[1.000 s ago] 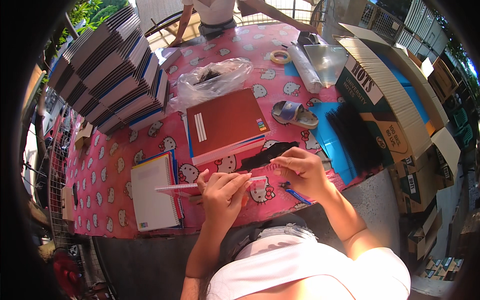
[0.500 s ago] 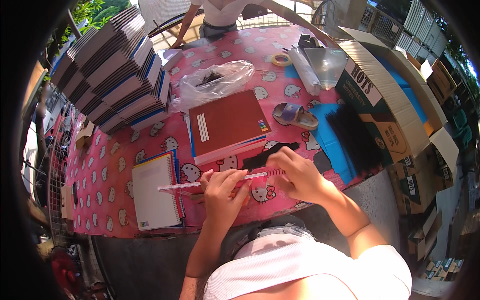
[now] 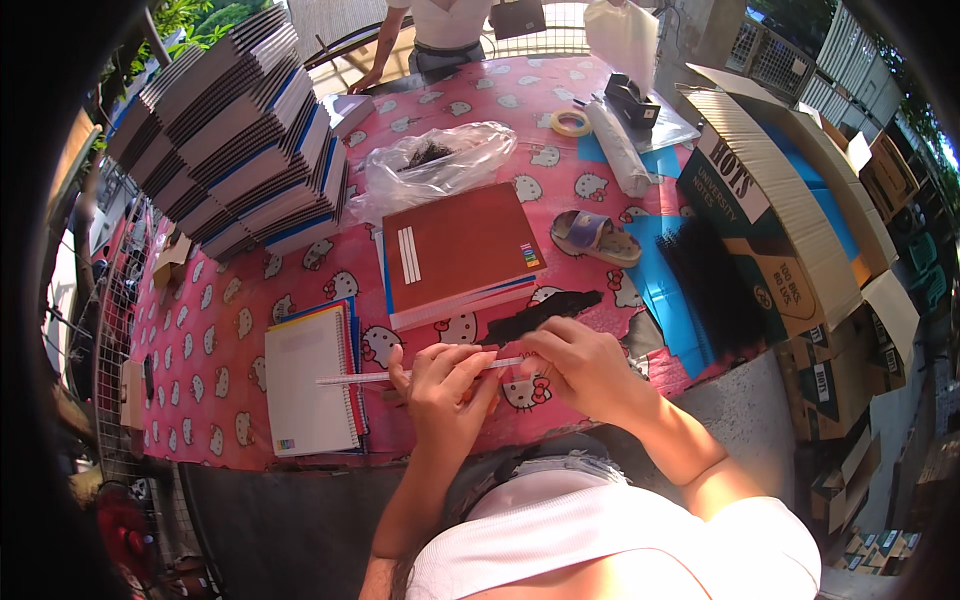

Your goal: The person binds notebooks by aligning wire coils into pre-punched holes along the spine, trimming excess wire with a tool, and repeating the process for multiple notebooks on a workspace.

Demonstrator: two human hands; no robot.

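My left hand (image 3: pixel 443 388) is closed on a thin notebook (image 3: pixel 352 379), held edge-on above the table with its punched edge up. At the notebook's right end my right hand (image 3: pixel 578 366) pinches a reddish spiral coil (image 3: pixel 528 358), which is partly hidden by the fingers. Left of my hands lies a small pile of spiral notebooks with a white one (image 3: pixel 308 385) on top. Just beyond my hands, a stack of notebooks with a brown cover (image 3: pixel 465 245) sits near a flat black piece (image 3: pixel 545 312).
Tall piles of bound notebooks (image 3: pixel 235 140) stand at the far left. A plastic bag (image 3: pixel 435 165) with dark coils, a sandal (image 3: pixel 595 238), a tape roll (image 3: pixel 571 123) and a tape dispenser (image 3: pixel 632 100) lie beyond. Black coils (image 3: pixel 705 285) and a cardboard box (image 3: pixel 765 205) are right. A person (image 3: pixel 440 40) stands opposite.
My right hand has moved left, closer to my left hand, and less of the coil shows. Across the table, the person has raised a clear sheet from beside the tape dispenser.
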